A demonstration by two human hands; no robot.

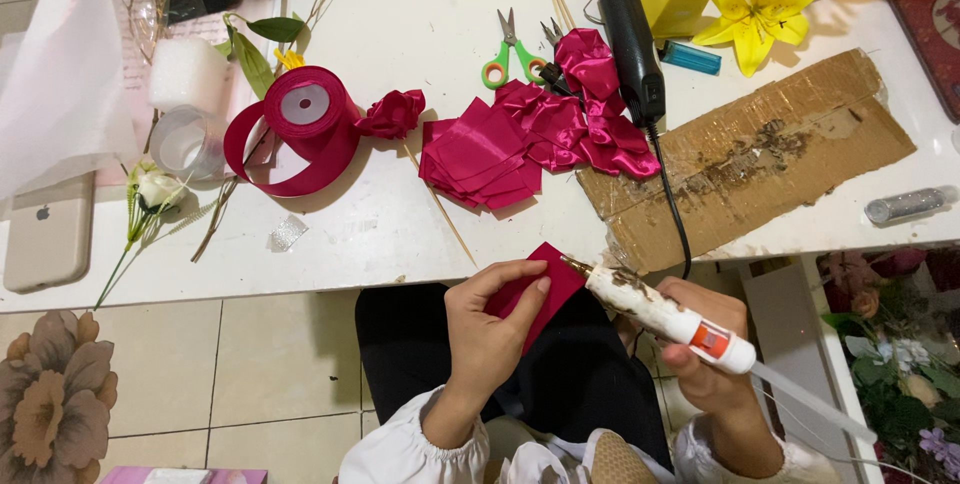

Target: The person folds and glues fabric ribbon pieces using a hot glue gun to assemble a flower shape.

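The left hand (490, 329) pinches a folded square of crimson satin ribbon (545, 289) just below the near edge of the white table (380, 234). The right hand (700, 364) is closed around a white glue gun (660, 314), whose nozzle touches the piece's upper corner. This looks like the gluing step; the fold probably needs steady pressure. A stack of cut crimson squares (480, 159), a ribbon roll (305, 124) and stained brown cardboard (750, 159) lie on the table, none in the way.

Red tin (935, 14) at 2 o'clock cut by frame edge. Left hand (490, 329) hides part of ribbon piece (548, 289); glue stick (815, 406) end blurred.
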